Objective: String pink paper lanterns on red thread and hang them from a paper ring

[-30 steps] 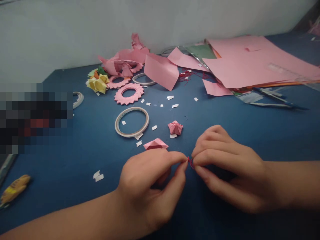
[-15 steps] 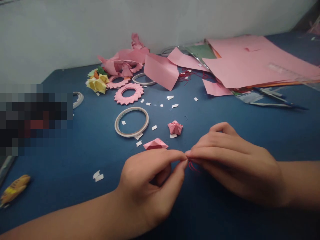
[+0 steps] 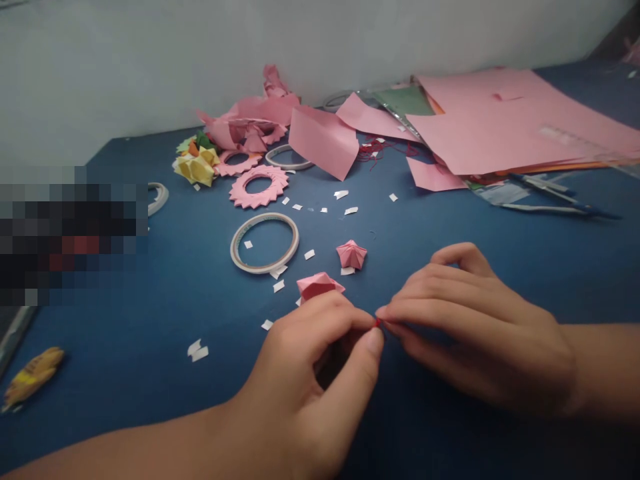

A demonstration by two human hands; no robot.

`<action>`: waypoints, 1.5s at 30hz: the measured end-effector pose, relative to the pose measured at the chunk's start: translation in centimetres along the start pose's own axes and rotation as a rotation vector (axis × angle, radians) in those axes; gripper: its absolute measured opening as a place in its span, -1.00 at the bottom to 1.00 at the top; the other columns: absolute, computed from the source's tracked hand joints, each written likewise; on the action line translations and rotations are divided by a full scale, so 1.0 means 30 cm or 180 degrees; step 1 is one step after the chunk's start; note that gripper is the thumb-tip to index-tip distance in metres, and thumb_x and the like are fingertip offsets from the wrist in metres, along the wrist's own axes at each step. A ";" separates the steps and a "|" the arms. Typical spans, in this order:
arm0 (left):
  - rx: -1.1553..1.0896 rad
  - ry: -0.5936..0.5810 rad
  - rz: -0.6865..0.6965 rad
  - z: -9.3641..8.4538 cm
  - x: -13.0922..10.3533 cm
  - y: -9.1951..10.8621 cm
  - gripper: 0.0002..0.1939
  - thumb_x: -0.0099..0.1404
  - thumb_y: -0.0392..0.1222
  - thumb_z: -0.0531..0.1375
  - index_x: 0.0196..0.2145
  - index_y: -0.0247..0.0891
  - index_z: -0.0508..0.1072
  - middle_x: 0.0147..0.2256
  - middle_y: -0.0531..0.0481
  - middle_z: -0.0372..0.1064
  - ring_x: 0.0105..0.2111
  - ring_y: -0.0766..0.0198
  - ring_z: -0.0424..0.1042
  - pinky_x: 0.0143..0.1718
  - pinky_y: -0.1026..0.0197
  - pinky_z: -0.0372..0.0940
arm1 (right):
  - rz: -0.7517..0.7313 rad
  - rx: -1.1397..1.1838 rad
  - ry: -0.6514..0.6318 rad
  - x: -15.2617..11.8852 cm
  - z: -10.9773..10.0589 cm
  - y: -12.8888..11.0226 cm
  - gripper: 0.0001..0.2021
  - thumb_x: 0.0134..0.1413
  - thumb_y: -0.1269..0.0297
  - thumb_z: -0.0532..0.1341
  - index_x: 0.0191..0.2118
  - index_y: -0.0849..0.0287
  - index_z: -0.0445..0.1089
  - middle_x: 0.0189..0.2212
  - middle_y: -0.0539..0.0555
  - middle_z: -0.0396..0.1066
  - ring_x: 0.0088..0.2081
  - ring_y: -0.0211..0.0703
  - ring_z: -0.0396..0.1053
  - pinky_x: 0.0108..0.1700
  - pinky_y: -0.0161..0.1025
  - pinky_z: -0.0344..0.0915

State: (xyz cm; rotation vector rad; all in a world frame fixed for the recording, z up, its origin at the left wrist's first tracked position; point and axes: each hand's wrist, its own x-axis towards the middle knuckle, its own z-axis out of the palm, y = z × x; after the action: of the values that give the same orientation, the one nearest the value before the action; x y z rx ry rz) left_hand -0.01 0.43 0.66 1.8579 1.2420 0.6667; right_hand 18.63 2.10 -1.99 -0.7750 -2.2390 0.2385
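Note:
Between the fingertips of both hands is a small bit of red thread [image 3: 379, 323], mostly hidden by the fingers. My left hand [image 3: 320, 367] pinches it with thumb and forefinger. From the right, the thumb and fingertips of my right hand [image 3: 475, 327] close on the same thread, almost touching the left ones. Just beyond the left knuckles lies a folded pink paper piece [image 3: 320, 285], partly covered by the hand. A pink folded paper star [image 3: 351, 255] sits a little farther off, with a white tape scrap beside its base.
A tape roll [image 3: 265, 243] lies flat among several white scraps [image 3: 198, 351]. Pink paper rings [image 3: 259, 187] and a yellow paper flower [image 3: 196, 165] are behind it. Pink sheets [image 3: 490, 127] and scissors [image 3: 555, 207] occupy the back right. A yellow-brown object [image 3: 34, 377] lies at left.
Both hands still pinch the thread. The left hand has turned slightly, showing its thumbnail and more of the folded pink piece; the loose thread ends under the fingers no longer show.

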 end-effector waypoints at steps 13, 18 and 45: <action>0.0133 -0.0086 0.0526 -0.001 -0.009 -0.033 -0.76 0.30 -0.40 0.02 -0.50 -0.27 0.33 -0.58 0.13 0.24 -0.58 0.46 0.24 -0.56 0.39 0.14 | -0.0076 0.0405 -0.0166 -0.001 0.004 0.019 -0.91 0.16 0.48 0.16 -0.20 0.23 0.36 -0.31 0.04 0.45 -0.30 -0.26 0.38 -0.15 -0.14 0.16; 0.0195 -0.0151 0.0546 -0.001 -0.008 -0.030 -0.76 0.31 -0.39 0.01 -0.48 -0.26 0.32 -0.58 0.14 0.23 -0.58 0.46 0.24 -0.55 0.38 0.14 | -0.0045 0.0431 -0.0119 0.002 0.002 0.015 -0.94 0.15 0.47 0.17 -0.26 0.23 0.35 -0.35 0.03 0.44 -0.32 -0.28 0.38 -0.16 -0.14 0.17; 0.0125 0.0166 0.0686 0.008 -0.003 -0.027 -0.83 0.23 -0.40 0.07 -0.48 -0.29 0.36 -0.58 0.14 0.21 -0.59 0.47 0.19 -0.54 0.39 0.13 | 0.0103 0.0468 0.0001 0.010 -0.002 0.005 -0.97 0.12 0.45 0.17 -0.30 0.23 0.35 -0.39 0.02 0.41 -0.34 -0.28 0.37 -0.19 -0.16 0.20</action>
State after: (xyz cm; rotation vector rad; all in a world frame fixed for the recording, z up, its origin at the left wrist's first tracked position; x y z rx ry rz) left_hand -0.25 0.45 -0.14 2.0373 1.1035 0.8158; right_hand 18.58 2.40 -1.81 -0.7322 -2.1822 0.4137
